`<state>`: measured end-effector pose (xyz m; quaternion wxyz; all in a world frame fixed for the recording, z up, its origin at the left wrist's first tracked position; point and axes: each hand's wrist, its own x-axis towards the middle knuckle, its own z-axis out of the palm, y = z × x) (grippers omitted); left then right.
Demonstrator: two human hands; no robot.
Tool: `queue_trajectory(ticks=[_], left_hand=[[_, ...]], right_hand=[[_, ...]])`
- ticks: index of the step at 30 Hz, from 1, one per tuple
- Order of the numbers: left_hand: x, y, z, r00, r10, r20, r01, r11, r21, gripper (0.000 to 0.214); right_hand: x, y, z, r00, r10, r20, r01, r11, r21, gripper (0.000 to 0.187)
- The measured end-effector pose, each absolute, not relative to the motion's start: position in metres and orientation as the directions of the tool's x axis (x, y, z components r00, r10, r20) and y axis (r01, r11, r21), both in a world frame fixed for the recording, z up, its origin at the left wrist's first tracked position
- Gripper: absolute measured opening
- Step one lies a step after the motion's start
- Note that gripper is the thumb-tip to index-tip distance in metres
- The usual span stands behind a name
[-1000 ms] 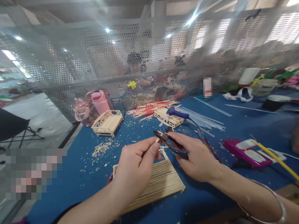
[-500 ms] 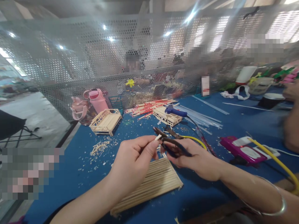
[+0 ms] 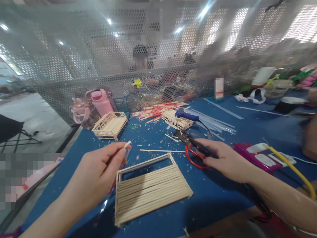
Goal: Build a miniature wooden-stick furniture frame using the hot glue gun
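My left hand point(image 3: 104, 170) pinches a short pale stick piece point(image 3: 127, 144) between thumb and fingertips, over the left of the table. My right hand point(image 3: 223, 158) is closed round the dark handles of cutting pliers point(image 3: 203, 147), low over the table at the right. Scissors with red handles point(image 3: 196, 164) lie beside and partly under the pliers. Between my hands a slatted stick panel point(image 3: 153, 190) lies flat, with a raised stick frame along its far edge. A long thin stick point(image 3: 160, 151) rests just behind it.
Two small stick-built pieces, a bed-like one point(image 3: 110, 127) and another point(image 3: 173, 119), stand farther back. Near them lie a blue glue gun point(image 3: 186, 114), red-tipped sticks point(image 3: 158, 110) and clear glue sticks point(image 3: 215, 120). A pink bottle point(image 3: 102, 102) stands left, a purple power strip point(image 3: 257, 158) right.
My hands have moved apart: the left went left with the stick piece, the right moved right and down with the pliers. The panel's far frame and the red scissor handles now show.
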<state>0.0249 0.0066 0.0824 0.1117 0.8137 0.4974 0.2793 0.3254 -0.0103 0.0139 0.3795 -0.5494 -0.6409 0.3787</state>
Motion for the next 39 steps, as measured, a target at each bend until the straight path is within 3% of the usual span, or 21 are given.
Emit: queue_trajectory(ticks=[2,4,7,10,13,17,22,24,26,27,28,30,32,33,39], left_hand=[[0.015,0.012,0.069,0.365,0.873,0.324,0.772,-0.478,0.418,0.032],[0.012,0.017,0.056,0.410,0.859,0.306,0.775,-0.505,0.379,0.036],[0.014,0.021,0.042,0.473,0.838,0.274,0.771,-0.543,0.331,0.040],[0.018,0.023,0.037,0.496,0.818,0.292,0.748,-0.573,0.335,0.038],[0.026,0.025,0.037,0.494,0.804,0.331,0.735,-0.590,0.335,0.038],[0.048,0.022,0.034,0.608,0.673,0.422,0.656,-0.725,0.210,0.036],[0.052,0.020,0.034,0.705,0.503,0.499,0.532,-0.841,0.097,0.033],[0.036,0.021,0.036,0.557,0.566,0.607,0.632,-0.764,0.132,0.027],[0.013,0.022,0.035,0.234,0.687,0.688,0.773,-0.561,0.297,0.021],[0.002,0.022,0.033,0.052,0.754,0.655,0.780,-0.440,0.444,0.022],[-0.008,0.022,0.029,-0.081,0.844,0.531,0.735,-0.309,0.603,0.024],[-0.022,0.020,0.020,-0.179,0.969,0.173,0.589,-0.035,0.807,0.031],[-0.026,0.016,0.010,-0.109,0.985,-0.135,0.486,0.171,0.857,0.040],[-0.025,0.014,0.006,-0.073,0.973,-0.221,0.456,0.229,0.860,0.044],[-0.017,0.007,-0.004,0.011,0.942,-0.336,0.362,0.309,0.879,0.067]], right_hand=[[0.327,-0.005,0.003,-0.081,0.996,0.043,0.752,0.089,-0.653,0.045],[0.323,0.002,-0.011,-0.080,0.996,0.031,0.897,0.086,-0.434,0.050],[0.314,0.011,-0.022,-0.087,0.991,0.100,0.960,0.110,-0.257,0.062],[0.307,0.015,-0.016,-0.163,0.937,0.308,0.958,0.225,-0.179,0.063],[0.296,0.010,0.002,-0.314,0.813,0.490,0.867,0.456,-0.201,0.045],[0.269,0.003,0.021,-0.515,0.690,0.509,0.686,0.688,-0.238,0.036],[0.263,0.010,0.019,-0.560,0.689,0.460,0.634,0.714,-0.297,0.030],[0.274,0.017,0.014,-0.515,0.732,0.446,0.646,0.674,-0.359,0.025],[0.285,0.022,0.008,-0.488,0.754,0.439,0.631,0.652,-0.420,0.022],[0.290,0.024,0.004,-0.485,0.759,0.435,0.618,0.649,-0.444,0.022],[0.293,0.025,-0.001,-0.490,0.758,0.431,0.604,0.652,-0.459,0.022],[0.295,0.025,-0.009,-0.513,0.743,0.431,0.580,0.669,-0.465,0.020],[0.294,0.024,-0.016,-0.543,0.721,0.431,0.565,0.693,-0.447,0.020],[0.294,0.024,-0.019,-0.564,0.711,0.421,0.564,0.704,-0.433,0.020],[0.289,0.028,-0.023,-0.654,0.668,0.354,0.540,0.741,-0.399,0.014]])
